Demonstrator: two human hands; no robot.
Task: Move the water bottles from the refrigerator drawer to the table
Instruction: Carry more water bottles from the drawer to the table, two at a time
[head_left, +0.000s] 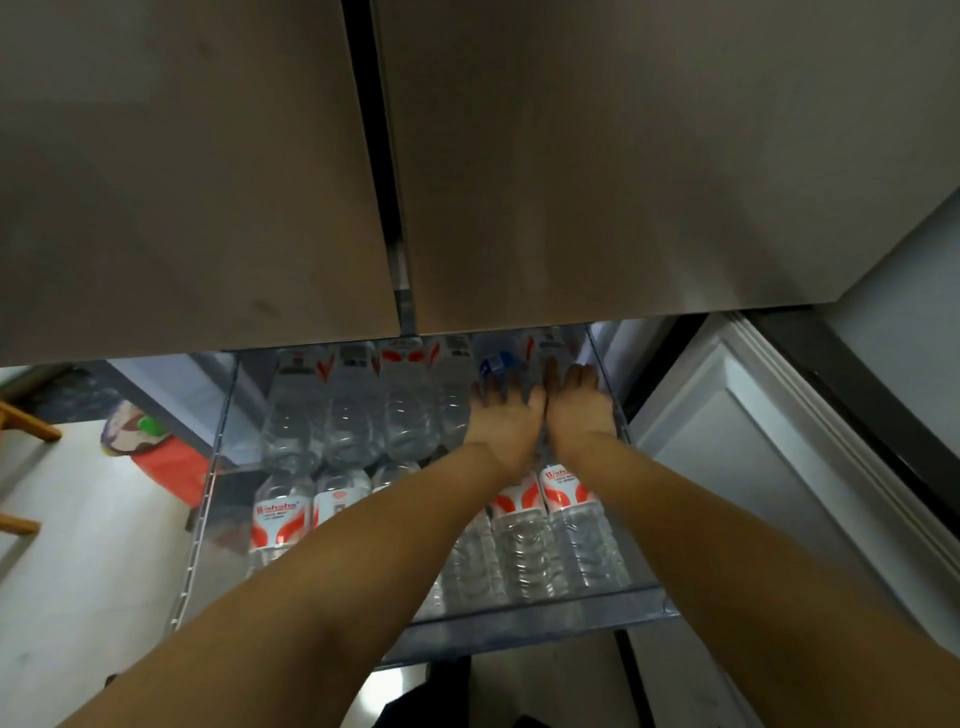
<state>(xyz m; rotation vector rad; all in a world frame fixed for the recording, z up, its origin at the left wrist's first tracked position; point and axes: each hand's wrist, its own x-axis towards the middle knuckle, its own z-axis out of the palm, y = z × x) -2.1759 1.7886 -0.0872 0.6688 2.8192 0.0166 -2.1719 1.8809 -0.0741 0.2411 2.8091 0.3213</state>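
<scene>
Under the closed refrigerator doors (571, 156), the clear drawer (519, 621) stands pulled out, packed with water bottles (353, 415) lying in rows. Both hands reach into its far right corner, side by side: left hand (506, 418) and right hand (576, 408) lie on bottles there; whether their fingers grip, I cannot tell

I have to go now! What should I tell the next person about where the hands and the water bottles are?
Left hand: reaching into the far right of the drawer, fingers curled over a bottle there; grip not clear.
Right hand: beside it, fingers down on the next bottle; grip not clear either.
Water bottles: lying in two rows in the open clear refrigerator drawer, below the closed upper doors.
Done: drawer is open.
Left: lift bottles out and carry them to the table, which is out of view.
</scene>
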